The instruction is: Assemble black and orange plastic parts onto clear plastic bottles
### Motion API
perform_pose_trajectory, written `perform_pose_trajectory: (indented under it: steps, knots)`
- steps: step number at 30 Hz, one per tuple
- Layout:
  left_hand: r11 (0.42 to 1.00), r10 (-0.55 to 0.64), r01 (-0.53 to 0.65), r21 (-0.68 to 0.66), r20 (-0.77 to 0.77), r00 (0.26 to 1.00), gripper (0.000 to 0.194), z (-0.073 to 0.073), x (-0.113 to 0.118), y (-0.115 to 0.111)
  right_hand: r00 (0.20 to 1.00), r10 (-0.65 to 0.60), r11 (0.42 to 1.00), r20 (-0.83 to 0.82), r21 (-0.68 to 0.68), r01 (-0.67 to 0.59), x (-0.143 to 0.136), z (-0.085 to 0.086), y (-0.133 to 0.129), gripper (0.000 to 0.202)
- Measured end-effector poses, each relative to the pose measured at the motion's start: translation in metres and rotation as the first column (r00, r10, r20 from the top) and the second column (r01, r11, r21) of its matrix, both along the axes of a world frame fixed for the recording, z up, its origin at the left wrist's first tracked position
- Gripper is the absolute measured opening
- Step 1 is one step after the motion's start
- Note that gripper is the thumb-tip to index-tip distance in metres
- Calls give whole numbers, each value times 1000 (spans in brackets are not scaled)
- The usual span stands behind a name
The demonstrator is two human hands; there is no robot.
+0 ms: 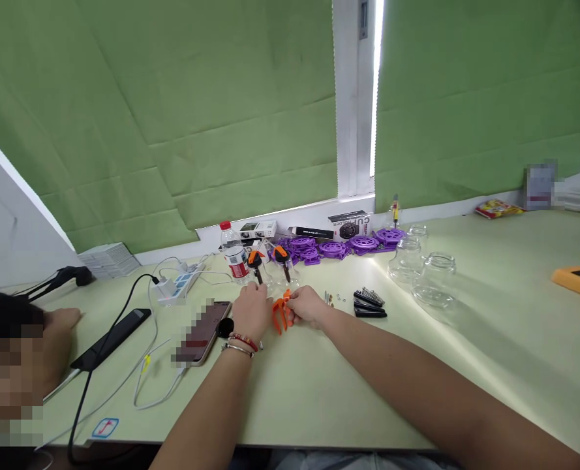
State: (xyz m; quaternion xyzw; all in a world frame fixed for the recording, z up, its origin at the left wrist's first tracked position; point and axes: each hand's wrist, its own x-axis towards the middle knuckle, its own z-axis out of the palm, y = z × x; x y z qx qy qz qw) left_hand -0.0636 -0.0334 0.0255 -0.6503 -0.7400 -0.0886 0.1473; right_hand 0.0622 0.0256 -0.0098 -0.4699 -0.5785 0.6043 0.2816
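My right hand [308, 305] pinches an orange plastic handle-like piece [280, 314] with curved prongs, held just above the table. Close on its left is my left hand [253, 310], fingers closed and pointing away from me; what they hold, if anything, is hidden. Just beyond the hands stand two clear glass vessels with black-and-orange tops, the left top [255, 260] and the right top [281, 254]. Right of my right hand lie small metal pins [328, 299], several black tapered parts [369, 307] and a cluster of springs [372, 296].
Purple plastic rings [333, 250] line the back, beside a cup holder box [351, 226] and a red-capped bottle [233, 251]. Clear glass jars [434, 281] stand right. At left are a phone [204, 333], cables, a power strip [184, 284] and another person's arm [59, 339].
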Motion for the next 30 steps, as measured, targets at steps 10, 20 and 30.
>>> perform_pose_trajectory:
  steps: [10, 20, 30]
  knots:
    - [931, -336, 342, -127, 62, 940, 34, -19, 22, 0, 993, -114, 991, 24, 72, 112, 33, 5, 8, 16]
    - [922, -316, 337, -192, 131, 940, 31, -11, 12, -1, 991, -70, 992, 117, 110, 57, 13, -6, 3, 18]
    - [967, -246, 238, 87, 97, 964, 26, 11, 11, 22, 1000, -12, 993, -2, 119, 13, 35, 7, 2, 8]
